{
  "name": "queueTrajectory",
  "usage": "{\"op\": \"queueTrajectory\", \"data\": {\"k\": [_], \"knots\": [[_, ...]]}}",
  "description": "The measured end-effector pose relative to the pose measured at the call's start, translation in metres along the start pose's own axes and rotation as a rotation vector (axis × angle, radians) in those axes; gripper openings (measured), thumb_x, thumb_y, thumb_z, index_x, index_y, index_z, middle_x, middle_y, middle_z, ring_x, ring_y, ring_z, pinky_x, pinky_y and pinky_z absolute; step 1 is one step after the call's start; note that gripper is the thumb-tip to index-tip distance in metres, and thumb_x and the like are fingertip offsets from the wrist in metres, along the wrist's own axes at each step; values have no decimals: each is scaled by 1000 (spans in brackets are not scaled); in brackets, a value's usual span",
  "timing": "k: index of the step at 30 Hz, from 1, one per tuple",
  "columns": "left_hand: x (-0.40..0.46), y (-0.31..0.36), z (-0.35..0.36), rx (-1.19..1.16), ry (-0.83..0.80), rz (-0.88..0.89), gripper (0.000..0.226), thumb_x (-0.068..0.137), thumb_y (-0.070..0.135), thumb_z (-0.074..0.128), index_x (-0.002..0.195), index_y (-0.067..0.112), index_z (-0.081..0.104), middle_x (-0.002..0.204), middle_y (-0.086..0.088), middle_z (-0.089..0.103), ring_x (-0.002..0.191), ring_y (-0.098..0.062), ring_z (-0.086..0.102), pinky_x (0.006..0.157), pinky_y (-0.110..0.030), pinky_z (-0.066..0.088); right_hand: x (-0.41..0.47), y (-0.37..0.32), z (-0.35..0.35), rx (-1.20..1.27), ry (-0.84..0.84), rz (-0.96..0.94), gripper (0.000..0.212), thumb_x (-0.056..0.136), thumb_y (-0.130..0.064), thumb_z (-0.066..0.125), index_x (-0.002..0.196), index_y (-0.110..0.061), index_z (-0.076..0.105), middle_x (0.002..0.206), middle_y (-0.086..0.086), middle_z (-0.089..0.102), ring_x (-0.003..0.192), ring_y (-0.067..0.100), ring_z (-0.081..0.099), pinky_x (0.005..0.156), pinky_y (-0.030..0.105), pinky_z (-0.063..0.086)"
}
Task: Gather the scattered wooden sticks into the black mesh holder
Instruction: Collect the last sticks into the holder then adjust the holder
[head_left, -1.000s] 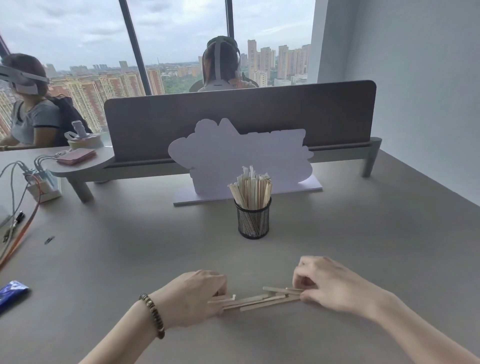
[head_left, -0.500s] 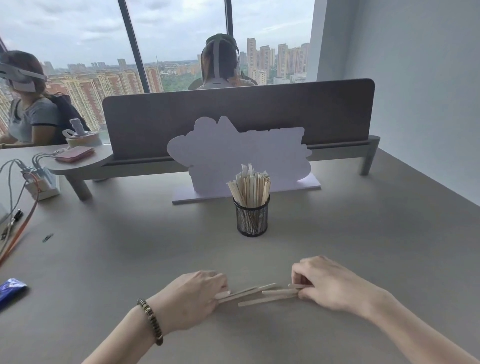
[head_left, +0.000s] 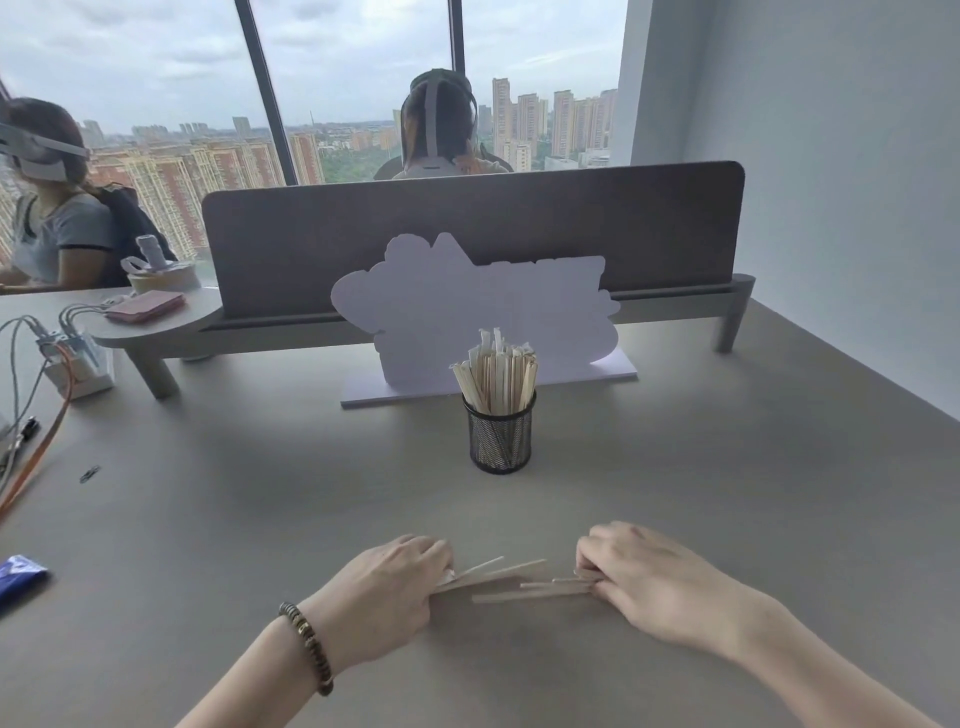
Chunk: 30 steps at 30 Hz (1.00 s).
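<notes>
Several pale wooden sticks (head_left: 514, 577) lie in a loose bundle on the grey table (head_left: 727, 493), near its front. My left hand (head_left: 384, 592) pinches the left ends of some sticks, which tilt upward to the right. The fingers of my right hand (head_left: 649, 577) close on the right ends of the others. Behind them, at mid-table, the black mesh holder (head_left: 500, 441) stands upright with many sticks in it.
A white cut-out sign (head_left: 467, 312) stands behind the holder, before a grey divider (head_left: 467, 228). At the left are a cable hub (head_left: 67, 358), an orange cable, a small clip (head_left: 89, 473) and a blue packet (head_left: 21, 574). Two people sit beyond.
My left hand has lifted its end of several sticks, so they fan upward. The bundle has spread apart a little. My right hand has stayed at the right ends.
</notes>
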<state>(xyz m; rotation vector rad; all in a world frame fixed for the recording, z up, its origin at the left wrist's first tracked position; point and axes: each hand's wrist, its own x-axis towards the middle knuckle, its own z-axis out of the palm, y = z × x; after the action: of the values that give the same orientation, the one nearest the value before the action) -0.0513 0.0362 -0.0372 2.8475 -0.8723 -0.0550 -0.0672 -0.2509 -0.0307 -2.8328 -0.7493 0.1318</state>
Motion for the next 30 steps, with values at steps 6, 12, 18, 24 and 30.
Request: {"op": "queueTrajectory", "data": {"k": [6, 12, 18, 24, 30], "knots": [[2, -14, 12, 12, 98, 112, 39, 79, 17, 34, 110, 13, 57, 107, -4, 54, 104, -21, 52, 92, -27, 35, -4, 4, 14, -15, 11, -34, 24, 96, -7, 42, 111, -26, 45, 107, -2, 52, 101, 17, 47, 88, 27, 39], [3, -17, 5, -112, 173, 51, 7, 90, 16, 40, 87, 20, 46, 91, 9, 41, 89, -7, 39, 80, -18, 33, -6, 5, 22, 63, 22, -5, 29, 95, -2, 34, 113, -22, 45, 108, -3, 41, 105, 15, 41, 96, 24, 36], [11, -9, -3, -250, 232, -136, 25, 84, 31, 31, 76, 14, 48, 68, -4, 55, 60, -19, 40, 59, -31, 34, -3, -9, 8, 306, 102, 120, 24, 97, -18, 39, 80, -32, 47, 91, -14, 47, 87, 0, 46, 82, 21, 37], [17, -1, -18, -691, 474, -284, 15, 72, 19, 41, 62, 8, 40, 51, 6, 34, 51, -13, 29, 50, -32, 24, -2, -16, 2, 539, 190, 271, 13, 75, -23, 38, 67, -18, 47, 64, 11, 55, 55, 11, 42, 59, 38, 37], [22, 13, -31, -1099, 626, -320, 26, 76, 18, 50, 62, 8, 30, 54, 3, 23, 47, -12, 18, 40, -19, 17, 0, -18, 3, 748, 260, 291, 18, 72, -16, 39, 61, -14, 53, 54, 0, 60, 54, 16, 51, 58, 37, 43]]}}
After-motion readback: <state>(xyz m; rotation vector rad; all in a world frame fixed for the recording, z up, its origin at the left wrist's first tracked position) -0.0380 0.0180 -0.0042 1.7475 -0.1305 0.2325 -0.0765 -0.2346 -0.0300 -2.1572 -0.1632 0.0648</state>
